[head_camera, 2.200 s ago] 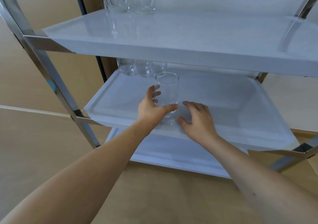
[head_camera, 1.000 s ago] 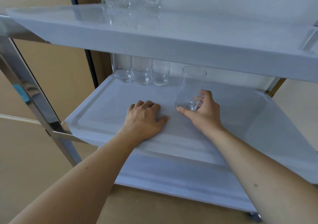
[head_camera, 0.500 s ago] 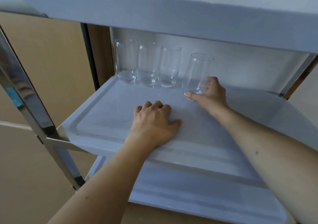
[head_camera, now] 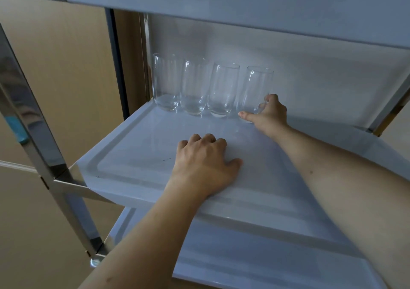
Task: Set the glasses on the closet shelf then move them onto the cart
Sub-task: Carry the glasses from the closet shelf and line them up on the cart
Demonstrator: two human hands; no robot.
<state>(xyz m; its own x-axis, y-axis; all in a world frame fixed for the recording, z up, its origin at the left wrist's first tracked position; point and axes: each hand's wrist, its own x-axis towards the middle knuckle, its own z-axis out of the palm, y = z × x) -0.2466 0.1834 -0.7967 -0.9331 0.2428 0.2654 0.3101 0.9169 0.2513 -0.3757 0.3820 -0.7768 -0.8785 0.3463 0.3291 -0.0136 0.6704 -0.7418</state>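
Our right hand (head_camera: 267, 116) is wrapped around the base of the fourth clear glass (head_camera: 255, 91), which stands upright at the back of the cart's middle tray (head_camera: 133, 155), just right of three more glasses (head_camera: 193, 87) in a row. Our left hand (head_camera: 205, 165) rests on the tray, fingers loosely bent, holding nothing.

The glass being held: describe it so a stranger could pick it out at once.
Find the cart's middle shelf, where four clear glasses stand in a row along the back. The glass is the rightmost in that row. It alone has the right hand gripping its base; the other three stand untouched.
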